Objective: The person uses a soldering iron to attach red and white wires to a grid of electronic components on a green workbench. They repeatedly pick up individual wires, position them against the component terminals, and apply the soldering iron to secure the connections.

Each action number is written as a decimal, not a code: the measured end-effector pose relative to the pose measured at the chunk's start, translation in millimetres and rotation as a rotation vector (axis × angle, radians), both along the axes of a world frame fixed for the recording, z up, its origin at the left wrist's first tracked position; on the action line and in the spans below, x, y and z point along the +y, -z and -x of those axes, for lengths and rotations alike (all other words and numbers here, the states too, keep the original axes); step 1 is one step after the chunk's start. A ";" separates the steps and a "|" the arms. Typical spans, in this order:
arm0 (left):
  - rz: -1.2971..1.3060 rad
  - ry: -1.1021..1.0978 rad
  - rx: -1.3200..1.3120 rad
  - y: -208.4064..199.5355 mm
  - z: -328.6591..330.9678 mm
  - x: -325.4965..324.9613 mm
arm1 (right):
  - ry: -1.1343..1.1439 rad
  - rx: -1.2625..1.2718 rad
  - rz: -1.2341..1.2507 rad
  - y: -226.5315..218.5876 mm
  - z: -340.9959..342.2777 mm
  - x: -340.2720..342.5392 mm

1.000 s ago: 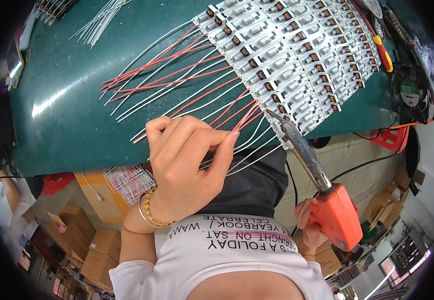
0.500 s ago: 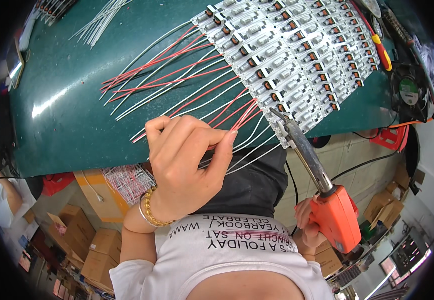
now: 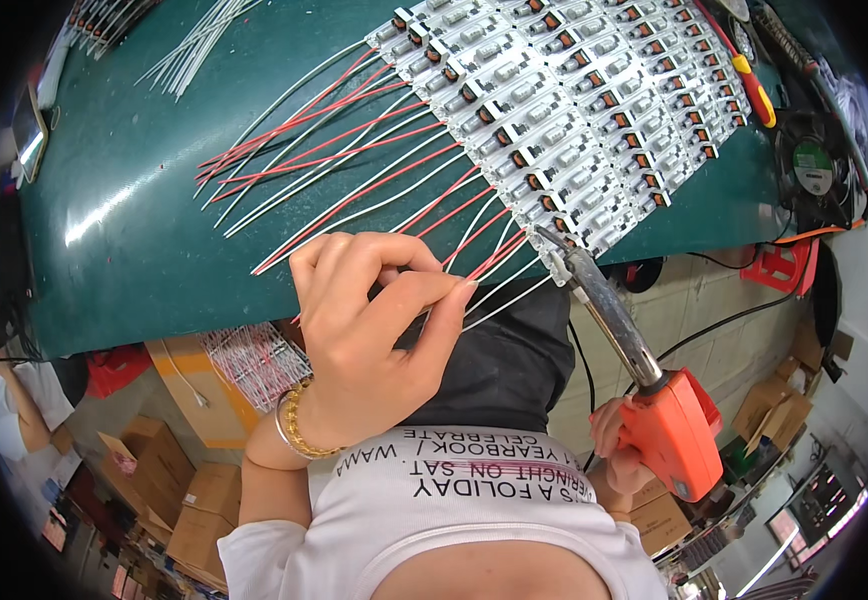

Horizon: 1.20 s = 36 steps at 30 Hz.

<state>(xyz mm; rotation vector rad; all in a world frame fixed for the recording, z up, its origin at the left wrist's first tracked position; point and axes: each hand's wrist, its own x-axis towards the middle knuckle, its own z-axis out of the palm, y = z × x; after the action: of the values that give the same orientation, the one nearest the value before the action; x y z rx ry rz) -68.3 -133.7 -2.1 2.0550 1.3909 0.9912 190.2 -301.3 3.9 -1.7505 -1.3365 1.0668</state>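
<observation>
My left hand [image 3: 369, 345], with a gold-coloured bracelet at the wrist, pinches thin wires [image 3: 499, 260] between thumb and forefinger near the table's front edge. These wires run to the near corner of a panel of small silver circuit boards [image 3: 564, 110]. My right hand [image 3: 616, 445] is wrapped round the grip of an orange-red soldering gun [image 3: 676, 435]. Its dark tip [image 3: 551, 238] is at the panel's near corner, by the wire ends; whether it touches is too small to tell. Several red and white wires [image 3: 324, 160] fan out leftward from the panel's left edge.
The panel lies on a dark green tabletop [image 3: 134, 270]. Loose white wires [image 3: 199, 45] lie at the far left, a phone [image 3: 32, 130] by the left edge. On the right are a red-and-yellow handled tool [image 3: 754, 90] and a black fan [image 3: 814, 170]. Below stands an open carton [image 3: 189, 400].
The panel appears slightly further left. The pinched wires now run from nearer the panel's corner, and the soldering tip has shifted slightly left and down. My left hand has barely moved.
</observation>
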 end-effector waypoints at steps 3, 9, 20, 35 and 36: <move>-0.014 0.004 0.017 0.6 -0.7 -0.8 | -0.024 -0.101 0.076 -0.5 -3.5 -1.7; -0.018 -0.003 0.014 0.9 1.4 -0.3 | 0.085 -0.273 0.112 22.9 -23.2 -45.0; -0.011 -0.009 0.026 1.5 -0.5 -0.5 | 0.012 -0.072 -0.141 18.5 -9.7 -16.3; -0.006 -0.014 0.075 2.8 -10.6 -8.9 | 0.026 -0.072 -0.020 20.3 -27.5 -40.4; -0.009 -0.017 0.074 3.1 -10.8 -9.2 | 0.056 -0.098 -0.012 21.6 -27.7 -45.5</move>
<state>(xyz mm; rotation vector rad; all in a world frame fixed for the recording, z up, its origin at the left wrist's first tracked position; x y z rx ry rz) -57.5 -142.9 -5.2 2.1096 1.4455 0.9381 217.9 -346.8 -17.6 -1.8408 -1.3415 0.9516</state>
